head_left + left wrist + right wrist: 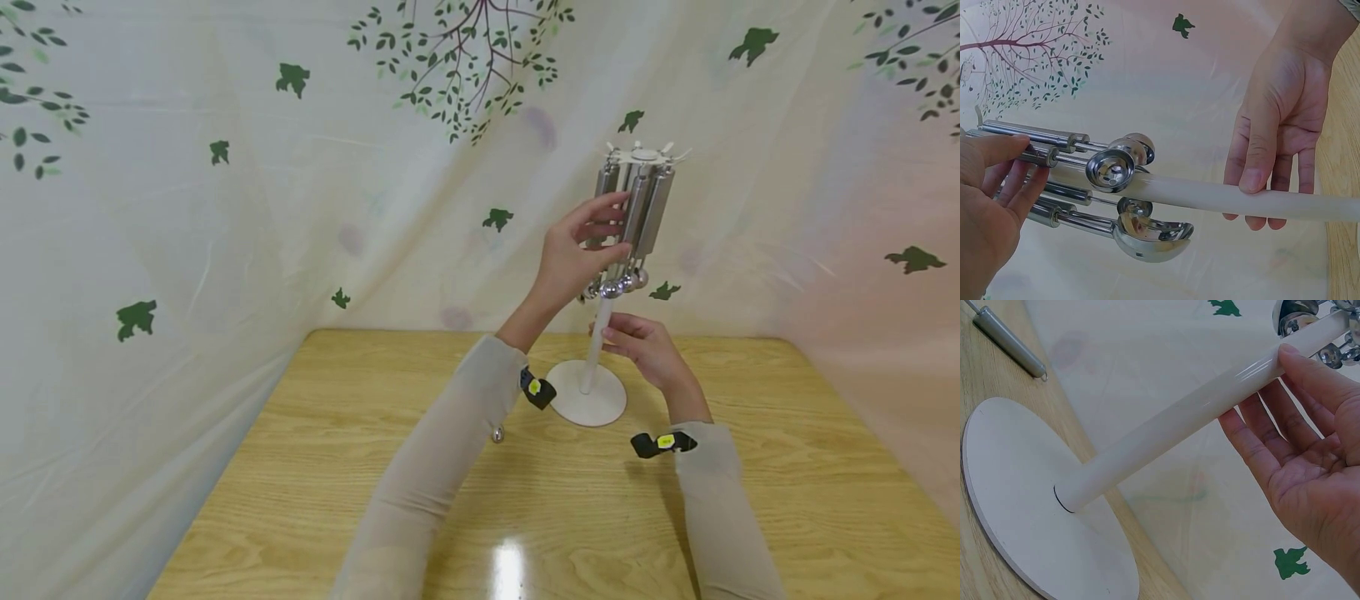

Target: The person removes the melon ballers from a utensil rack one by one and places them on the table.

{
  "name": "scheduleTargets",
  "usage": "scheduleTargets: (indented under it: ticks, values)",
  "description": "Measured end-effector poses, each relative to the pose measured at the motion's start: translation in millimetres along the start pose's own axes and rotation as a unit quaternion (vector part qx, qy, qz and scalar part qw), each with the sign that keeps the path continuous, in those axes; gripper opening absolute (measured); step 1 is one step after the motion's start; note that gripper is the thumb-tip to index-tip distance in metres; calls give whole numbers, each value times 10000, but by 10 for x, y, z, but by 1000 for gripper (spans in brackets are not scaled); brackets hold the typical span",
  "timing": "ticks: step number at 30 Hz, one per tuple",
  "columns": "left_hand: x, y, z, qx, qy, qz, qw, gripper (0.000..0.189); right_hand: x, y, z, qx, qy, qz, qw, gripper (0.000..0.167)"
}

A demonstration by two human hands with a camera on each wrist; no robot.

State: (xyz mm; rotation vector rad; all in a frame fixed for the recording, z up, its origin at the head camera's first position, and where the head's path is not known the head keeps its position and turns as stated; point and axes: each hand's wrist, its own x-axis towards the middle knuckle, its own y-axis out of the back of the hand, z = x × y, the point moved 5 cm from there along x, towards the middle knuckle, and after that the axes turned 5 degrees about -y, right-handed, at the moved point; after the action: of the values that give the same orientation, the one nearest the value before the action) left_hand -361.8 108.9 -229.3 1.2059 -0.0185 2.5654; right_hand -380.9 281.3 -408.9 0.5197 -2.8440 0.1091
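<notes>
A white stand has a round base (pixel 570 400), an upright pole (pixel 597 342) and a hook ring (pixel 643 155) at its top. Several metal scoops (pixel 1154 240) with cylindrical handles hang from the ring, bowls down. My left hand (pixel 573 254) is at the hanging handles; in the left wrist view its thumb and fingers pinch one scoop's handle (pixel 1041 154). Lower down, my right hand (pixel 648 350) holds the pole below the bowls, thumb on one side and fingers on the other, as the right wrist view shows. The hidden fingertips behind the pole cannot be made out.
Another metal utensil lies on the wooden table (pixel 315 483); its handle (pixel 1010 344) shows in the right wrist view. In the head view only its shiny end (pixel 498 433) shows beside the left sleeve. A patterned curtain (pixel 420 233) hangs close behind the table.
</notes>
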Motion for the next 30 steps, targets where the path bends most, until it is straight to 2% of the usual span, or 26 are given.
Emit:
scheduleTargets:
  ticks: [10,18,25,30]
  values:
    - [-7,17,1,95,19,-61,9999,56,-6,-2,-8,-10,-5,20,10000,28]
    - [-9,21,-17,177,371,-144,9991,57,-10,-15,-19,9,-50,49,10000,29]
    - [-17,23,12,78,232,-106,9996,56,-12,2,-5,-76,-145,114,9998,28]
    - [-2,19,44,99,278,-122,9995,57,-7,1,-3,-55,-134,106,9998,28]
